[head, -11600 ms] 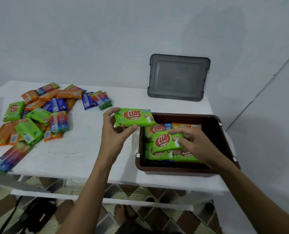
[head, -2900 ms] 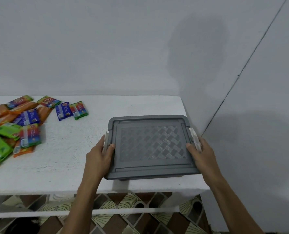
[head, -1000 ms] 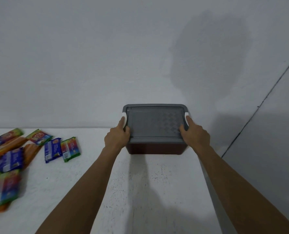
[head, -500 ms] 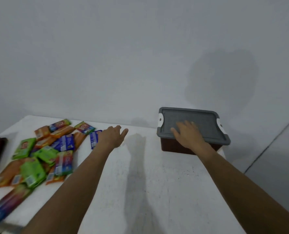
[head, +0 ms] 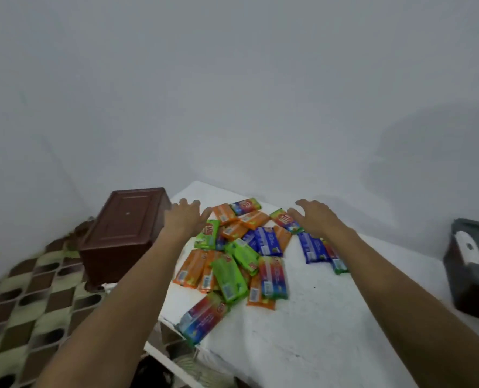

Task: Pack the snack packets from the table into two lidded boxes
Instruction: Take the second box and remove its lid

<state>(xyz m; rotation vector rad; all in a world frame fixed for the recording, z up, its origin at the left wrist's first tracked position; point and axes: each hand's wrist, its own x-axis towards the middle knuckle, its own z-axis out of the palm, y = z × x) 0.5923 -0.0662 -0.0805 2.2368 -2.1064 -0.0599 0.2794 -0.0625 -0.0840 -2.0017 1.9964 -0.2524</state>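
Sprawling snack packets, red logos unreadable

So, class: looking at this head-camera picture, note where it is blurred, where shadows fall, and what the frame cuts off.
Head view: the patterned floor and brown box on the left look motion-smeared; print on the snack packets is soft; a faint broad shadow lies on the wall at right; the grey-lidded box is cut by the right edge.

I am seeing glossy plastic-film snack packets lying on the rough, matt white bench; the far-left brown box is looking like smooth plastic.
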